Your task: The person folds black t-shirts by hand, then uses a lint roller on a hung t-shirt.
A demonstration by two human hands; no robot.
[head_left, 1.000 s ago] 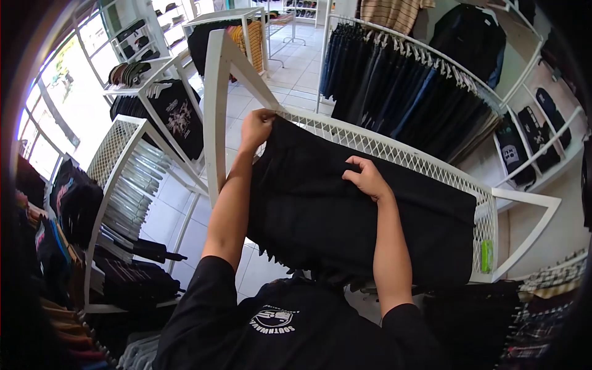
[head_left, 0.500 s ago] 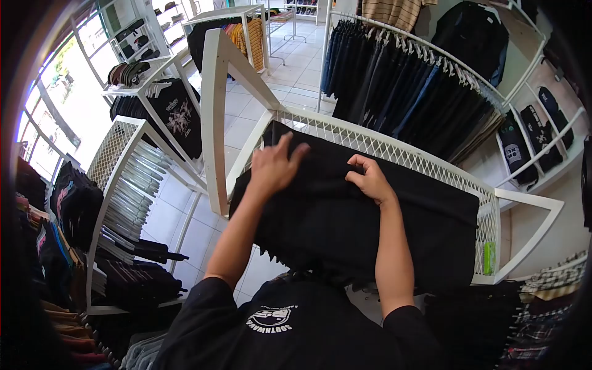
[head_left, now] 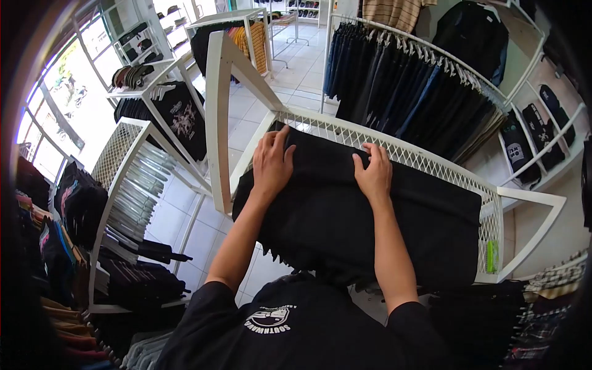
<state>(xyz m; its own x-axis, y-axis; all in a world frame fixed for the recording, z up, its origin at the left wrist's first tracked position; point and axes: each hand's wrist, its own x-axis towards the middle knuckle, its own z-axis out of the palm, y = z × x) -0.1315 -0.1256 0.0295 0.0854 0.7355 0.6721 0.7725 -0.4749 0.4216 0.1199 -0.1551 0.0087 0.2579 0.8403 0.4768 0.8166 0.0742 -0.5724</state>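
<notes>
A plain black garment (head_left: 333,216) lies spread over the white mesh top (head_left: 425,163) of a rack; its exact kind does not show. My left hand (head_left: 273,163) rests on its upper left part, fingers extended toward the far edge and thumb apart. Further right, my right hand (head_left: 374,176) touches the cloth near the far edge, its thumb apart from the slightly bent fingers. Neither hand grips anything. The near side of the garment hangs toward my body.
A white upright frame (head_left: 217,123) rises at the rack's left end. A small green item (head_left: 492,256) is at the right end. Dark trousers (head_left: 394,86) hang on a rail behind. Clear hangers (head_left: 139,191) fill a rack at left.
My left hand has settled from a blurred, raised pose onto the cloth. My right hand has moved slightly up, and its curled fingers have opened out along the far edge.
</notes>
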